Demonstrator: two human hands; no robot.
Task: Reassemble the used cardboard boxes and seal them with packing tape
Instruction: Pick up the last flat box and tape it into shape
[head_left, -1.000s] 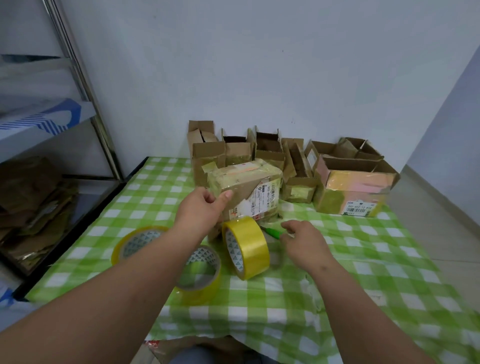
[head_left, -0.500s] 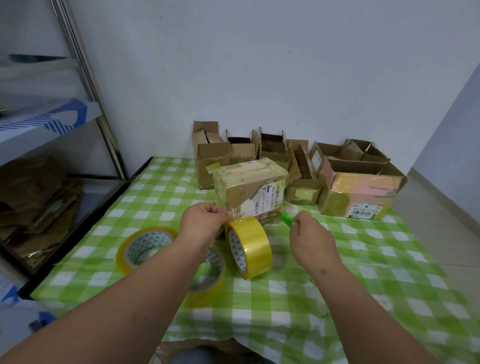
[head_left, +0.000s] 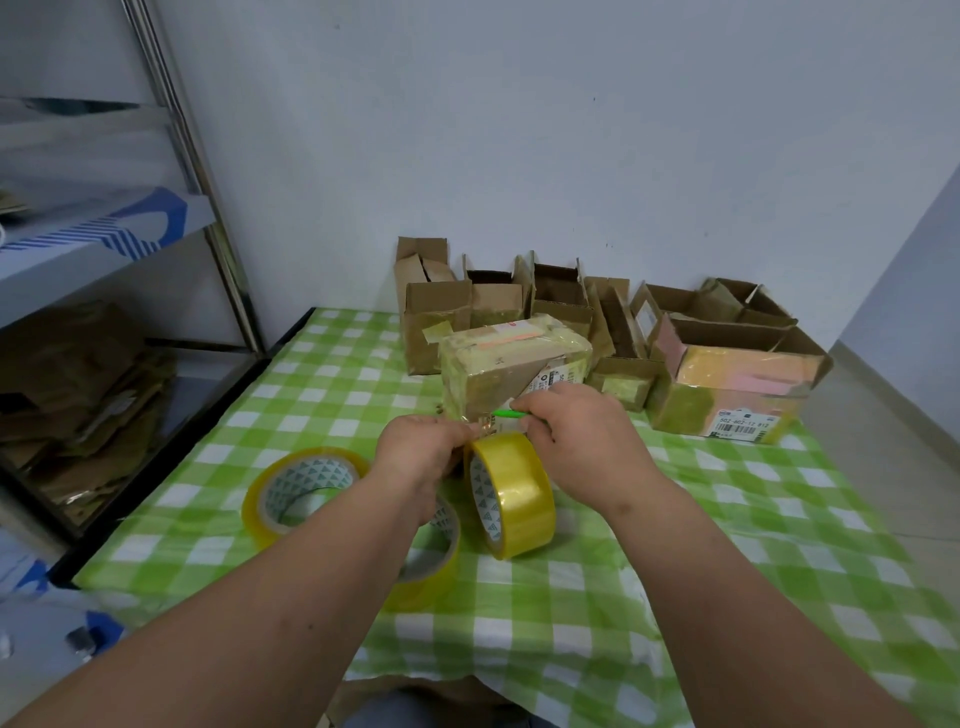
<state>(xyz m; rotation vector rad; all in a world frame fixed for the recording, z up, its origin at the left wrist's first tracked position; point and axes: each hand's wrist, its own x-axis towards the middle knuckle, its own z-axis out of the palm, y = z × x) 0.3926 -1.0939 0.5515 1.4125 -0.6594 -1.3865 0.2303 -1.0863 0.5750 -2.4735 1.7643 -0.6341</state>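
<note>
Sealed box (head_left: 511, 366): one, wrapped in yellowish tape, on the tabletop (head_left: 779, 545) just beyond both hands; long axis runs left to right, slightly skewed, the near right corner toward the person. A white shipping label on its front right face is partly hidden by the right hand; its print is too small to read. A pink-and-white strip lies on top.
Upright tape roll (head_left: 511, 493): one, yellow, standing on edge, its open core facing left; card core printed with green triangles. Its top sits directly under the two hands.
Flat tape rolls: two, lying flat. One (head_left: 304, 488) sits to the left, well clear; the other (head_left: 431, 566) is partly under the left forearm, just beside the upright roll.
Left hand (head_left: 415, 452): fingers curled together, pinching at the tape end beside the top of the upright roll, in front of the sealed box's lower edge.
Right hand (head_left: 576, 441): closed round a thin green tool (head_left: 511, 414), whose tip points left toward the left hand.
Open boxes: about seven, brown, flaps up, in a row against the wall. The tallest (head_left: 431, 312) stands at the left end.
Large box (head_left: 737, 384): at the right, orange-pink tape on its side, white barcode label reading roughly "502-802-12 812".
Tablecloth: green-and-white check.
Shelving (head_left: 104, 249): metal, left, with flattened cardboard (head_left: 67, 395) stacked on a lower shelf.
</note>
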